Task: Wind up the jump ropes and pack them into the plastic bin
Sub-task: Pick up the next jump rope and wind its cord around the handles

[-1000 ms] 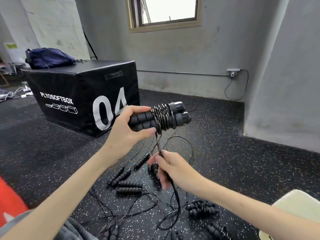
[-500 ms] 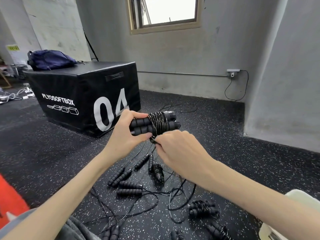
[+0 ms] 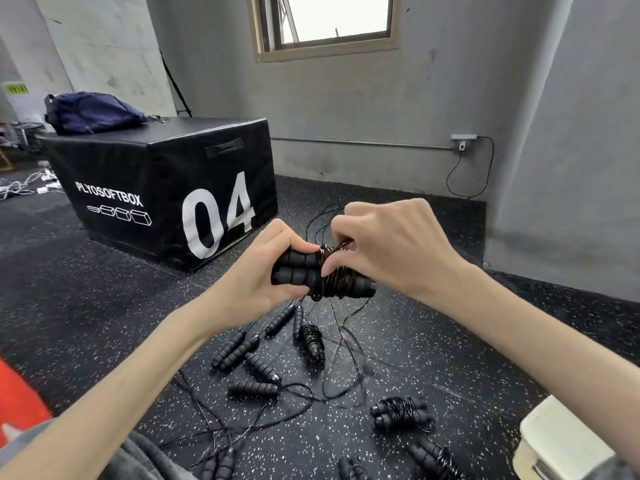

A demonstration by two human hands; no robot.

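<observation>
My left hand grips the two black foam handles of a jump rope, held side by side at chest height. Thin black cord is coiled round their middle. My right hand is over the coil, pinching the cord at its top; the loose tail hangs to the floor. Below lie several unwound ropes with loose handles and wound bundles. A corner of the pale plastic bin shows at the lower right.
A black plyo soft box marked 04 stands at the left with a dark blue bag on top. Grey walls close the back and right. A red object sits at the lower left. The floor is speckled black rubber.
My right hand rose from below the handles, carrying the cord up and over the coil. The handles dropped a little lower, and the hanging tail is shorter.
</observation>
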